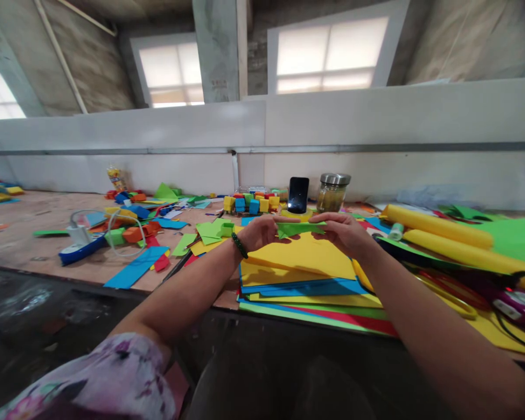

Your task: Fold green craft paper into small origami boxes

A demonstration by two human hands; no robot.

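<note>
A small folded piece of green paper (301, 230) is stretched between my two hands, above a stack of coloured sheets. My left hand (262, 232), with a dark beaded bracelet at the wrist, pinches its left end. On the opposite end, the fingers of my right hand (342, 233) are closed. Below them lies the yellow top sheet (306, 256) of the stack, with blue, green and red edges showing underneath. A small green folded paper box (227, 229) and green paper pieces (209, 232) sit just left of my left hand.
A phone (298, 195) stands upright behind my hands, beside a lidded glass jar (333, 192). Several small coloured paper cubes (254, 205) line the back. Yellow rolls (437, 224) lie right. A blue strip (137, 267) and a white charger (79, 234) with cable lie left.
</note>
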